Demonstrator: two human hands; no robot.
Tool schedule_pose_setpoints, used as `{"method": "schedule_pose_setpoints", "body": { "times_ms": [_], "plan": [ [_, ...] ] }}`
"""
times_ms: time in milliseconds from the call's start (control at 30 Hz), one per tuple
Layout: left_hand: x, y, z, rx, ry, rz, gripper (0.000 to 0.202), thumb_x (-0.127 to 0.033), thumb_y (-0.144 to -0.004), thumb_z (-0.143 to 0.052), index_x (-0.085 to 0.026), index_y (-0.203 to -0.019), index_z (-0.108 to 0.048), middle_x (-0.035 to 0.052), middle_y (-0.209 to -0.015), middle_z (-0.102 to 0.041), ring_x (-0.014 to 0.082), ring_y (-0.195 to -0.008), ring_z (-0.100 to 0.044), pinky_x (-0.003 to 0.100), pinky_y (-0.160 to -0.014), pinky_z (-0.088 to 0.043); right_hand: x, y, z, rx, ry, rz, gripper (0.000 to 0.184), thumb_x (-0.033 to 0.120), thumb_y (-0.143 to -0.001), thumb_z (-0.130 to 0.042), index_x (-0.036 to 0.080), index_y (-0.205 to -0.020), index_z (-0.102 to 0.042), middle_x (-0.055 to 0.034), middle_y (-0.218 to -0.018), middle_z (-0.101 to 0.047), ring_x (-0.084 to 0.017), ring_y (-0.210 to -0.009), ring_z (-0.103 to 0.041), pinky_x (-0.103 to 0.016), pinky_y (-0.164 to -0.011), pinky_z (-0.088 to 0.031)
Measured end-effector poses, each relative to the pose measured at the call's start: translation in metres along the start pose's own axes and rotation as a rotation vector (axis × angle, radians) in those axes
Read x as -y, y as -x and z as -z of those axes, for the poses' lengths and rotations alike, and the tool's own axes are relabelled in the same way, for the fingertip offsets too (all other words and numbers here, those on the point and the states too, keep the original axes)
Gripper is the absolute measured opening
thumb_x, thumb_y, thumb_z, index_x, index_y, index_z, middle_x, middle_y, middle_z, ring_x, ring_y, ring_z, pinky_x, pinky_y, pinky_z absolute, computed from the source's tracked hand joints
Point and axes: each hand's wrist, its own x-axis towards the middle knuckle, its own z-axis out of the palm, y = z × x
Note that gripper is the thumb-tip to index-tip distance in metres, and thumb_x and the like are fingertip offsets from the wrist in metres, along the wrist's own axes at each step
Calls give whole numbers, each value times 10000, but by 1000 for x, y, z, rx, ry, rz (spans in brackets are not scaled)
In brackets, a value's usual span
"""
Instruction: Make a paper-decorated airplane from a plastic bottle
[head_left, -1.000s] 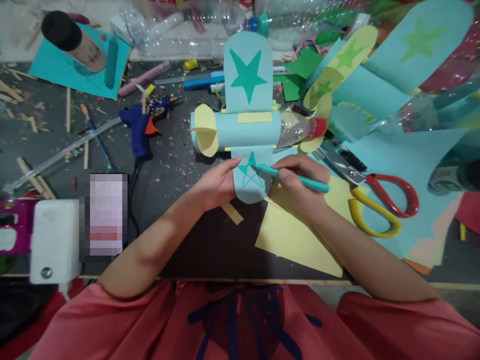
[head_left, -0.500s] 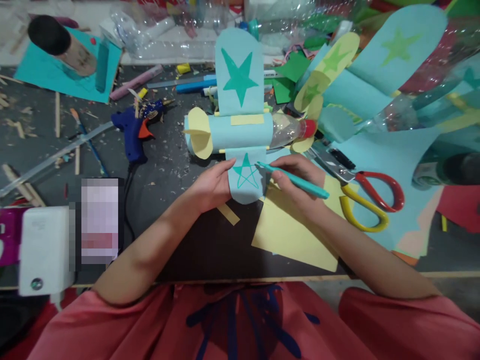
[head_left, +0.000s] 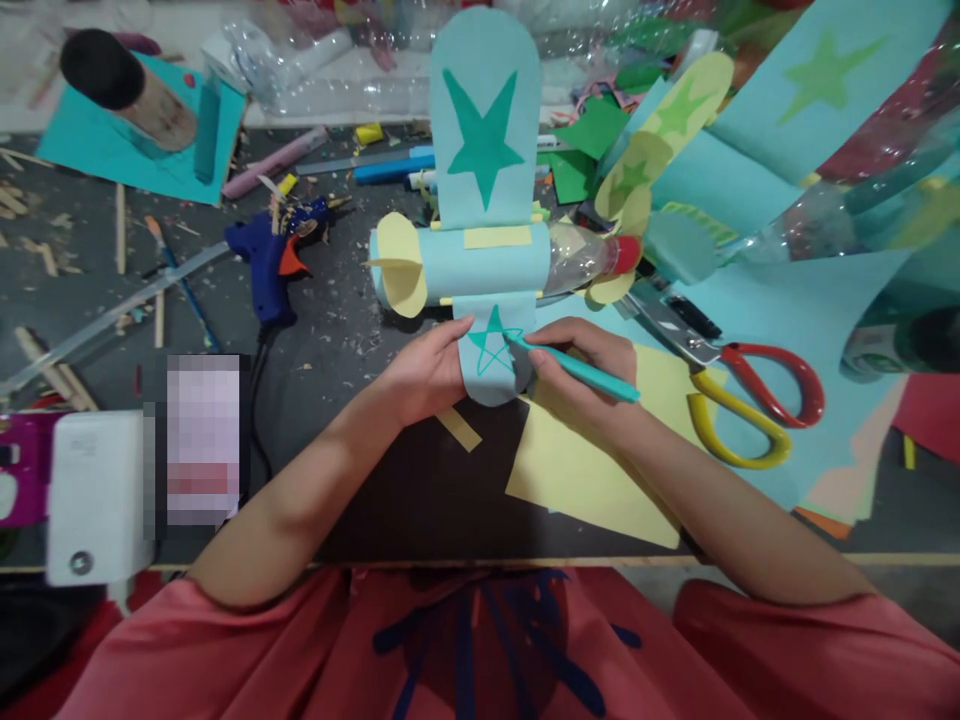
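Observation:
A toy plane made from a plastic bottle wrapped in light blue paper lies in front of me, its red cap to the right. My left hand grips the near wing at its left edge, thumb on top and fingers underneath. Pinched in my right hand is a teal marker, its tip on the star outline drawn on that wing. The star's top and left points are filled in. On the far wing a star is solid teal.
Scissors with red and yellow handles and yellow paper lie at the right. A blue glue gun, wood scraps and a white power bank are at the left. Plastic bottles crowd the back.
The marker and my right hand have shifted slightly left, the tip now farther into the star's right point. The far wing stands taller in view. My left hand keeps its hold.

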Motion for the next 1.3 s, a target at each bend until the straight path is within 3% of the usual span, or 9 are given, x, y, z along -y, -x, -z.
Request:
{"method": "schedule_pose_setpoints", "body": {
  "times_ms": [433,733,967,1167,1300],
  "plan": [
    [1,0,0,27,-25,-8,559,-216,-995,-313,-34,-1524,-324,158,-1258,-695,273,-1264,-614,418,-1167,-385,-1,1,0,-11,4,-10,80,272,-832,-655,225,-828,-719,-27,-788,-756,-166,-695,-685,-301,-630,-540],
    [1,0,-1,-16,-45,7,506,-225,-1004,-283,-58,-1444,-469,122,-1108,-754,280,-1246,-627,400,-1140,-415,1,2,2,3,11,-21,79,271,-840,-652,231,-825,-719,-25,-780,-746,-172,-699,-688,-308,-634,-550],
    [0,0,0,1,-35,7,493,-232,-1009,-287,-110,-1437,-499,86,-1119,-760,272,-1252,-621,397,-1112,-438,-1,2,1,5,13,-25,76,278,-843,-649,239,-820,-711,-22,-767,-739,-177,-689,-685,-323,-643,-560],
    [0,0,1,8,-83,15,517,-262,-1018,-270,-11,-1396,-518,137,-1104,-758,269,-1260,-618,380,-1135,-414,1,2,3,16,30,-29,83,267,-850,-641,237,-813,-709,-16,-761,-727,-169,-685,-681,-312,-637,-552],
    [1,0,0,3,-67,16,513,-256,-1007,-305,-19,-1421,-493,142,-1152,-745,280,-1253,-623,394,-1134,-416,1,2,2,-31,12,-11,72,251,-845,-641,237,-810,-702,-16,-757,-727,-172,-679,-682,-309,-627,-544]
  ]
}}
